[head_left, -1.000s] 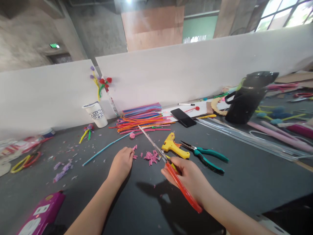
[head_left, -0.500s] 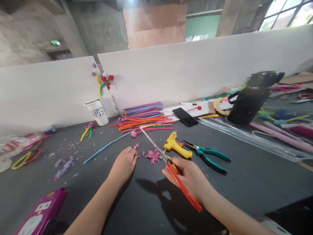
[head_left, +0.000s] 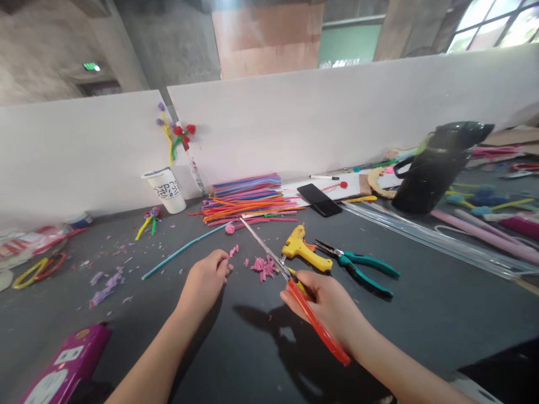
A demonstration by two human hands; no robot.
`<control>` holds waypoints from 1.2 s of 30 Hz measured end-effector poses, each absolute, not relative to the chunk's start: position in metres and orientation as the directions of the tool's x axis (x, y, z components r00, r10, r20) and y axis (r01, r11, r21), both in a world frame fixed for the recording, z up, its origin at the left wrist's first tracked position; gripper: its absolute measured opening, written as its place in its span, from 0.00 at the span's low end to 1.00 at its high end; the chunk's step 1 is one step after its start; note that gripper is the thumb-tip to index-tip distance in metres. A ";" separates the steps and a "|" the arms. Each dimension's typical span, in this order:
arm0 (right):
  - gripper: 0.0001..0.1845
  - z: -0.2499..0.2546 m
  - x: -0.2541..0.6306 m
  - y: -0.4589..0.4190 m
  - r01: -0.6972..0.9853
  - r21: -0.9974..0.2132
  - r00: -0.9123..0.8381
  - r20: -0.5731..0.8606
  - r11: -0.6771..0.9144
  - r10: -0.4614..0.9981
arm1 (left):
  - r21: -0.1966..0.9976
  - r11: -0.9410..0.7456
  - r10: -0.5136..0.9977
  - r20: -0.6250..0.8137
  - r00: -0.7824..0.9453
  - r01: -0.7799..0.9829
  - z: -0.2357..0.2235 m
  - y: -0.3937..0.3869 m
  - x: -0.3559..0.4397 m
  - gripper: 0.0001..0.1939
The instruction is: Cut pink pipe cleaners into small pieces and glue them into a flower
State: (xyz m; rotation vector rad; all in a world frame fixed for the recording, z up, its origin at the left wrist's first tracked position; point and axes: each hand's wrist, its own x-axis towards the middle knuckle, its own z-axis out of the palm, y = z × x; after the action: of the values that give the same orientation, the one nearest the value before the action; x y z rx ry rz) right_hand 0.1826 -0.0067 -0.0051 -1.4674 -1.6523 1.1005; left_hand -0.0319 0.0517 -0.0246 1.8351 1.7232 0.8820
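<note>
- Glue gun [head_left: 304, 251] and pliers [head_left: 360, 269] lie right of centre, pink scraps [head_left: 263, 269] at centre.
- Scissors [head_left: 300, 298], low centre, slant diagonally, tips toward upper left.
- Right hand [head_left: 330, 302] grips their handles; left hand [head_left: 203, 285] curls, hold unclear.

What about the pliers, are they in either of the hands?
No, the pliers lie on the table beside the glue gun.
</note>
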 end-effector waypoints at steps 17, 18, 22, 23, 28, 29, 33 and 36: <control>0.08 0.002 0.180 -0.010 0.227 -0.973 -0.196 -0.085 -0.039 0.977 | 0.928 0.365 0.849 -0.301 0.435 -0.072 0.003 -0.002 0.019 0.05; 0.07 0.002 0.180 -0.010 0.220 -0.975 -0.202 -0.073 -0.027 0.977 | 0.920 0.385 0.836 -0.317 0.448 -0.068 0.002 -0.003 0.020 0.05; 0.04 -0.002 0.177 -0.011 0.234 -0.972 -0.232 -0.019 0.037 0.973 | 0.919 0.393 0.831 -0.341 0.439 -0.029 0.000 -0.003 0.024 0.04; 0.04 -0.004 0.176 -0.011 0.245 -0.968 -0.237 -0.006 0.054 0.972 | 0.926 0.378 0.842 -0.339 0.419 -0.011 0.000 -0.003 0.024 0.03; 0.08 -0.006 0.174 -0.010 0.323 -0.938 -0.216 0.056 0.126 0.975 | 0.973 0.209 0.920 -0.229 0.318 0.097 0.001 -0.005 0.026 0.01; 0.08 -0.005 0.175 -0.010 0.330 -0.934 -0.216 0.067 0.137 0.974 | 0.976 0.188 0.928 -0.212 0.306 0.107 0.001 -0.005 0.026 0.01; 0.09 -0.001 0.178 -0.013 0.352 -0.925 -0.216 0.068 0.142 0.974 | 0.984 0.178 0.959 -0.167 0.229 -0.028 0.007 -0.004 0.022 0.02; 0.14 -0.002 0.181 -0.016 0.461 -0.875 -0.185 0.068 0.148 0.980 | 0.974 0.104 0.987 -0.076 0.142 -0.203 0.013 -0.003 0.015 0.03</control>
State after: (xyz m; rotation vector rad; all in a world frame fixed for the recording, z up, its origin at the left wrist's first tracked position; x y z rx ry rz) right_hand 0.1810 -0.0165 -0.0021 -1.3884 -1.7455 0.9689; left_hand 0.0149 -0.0029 0.0135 1.0495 0.9995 1.1392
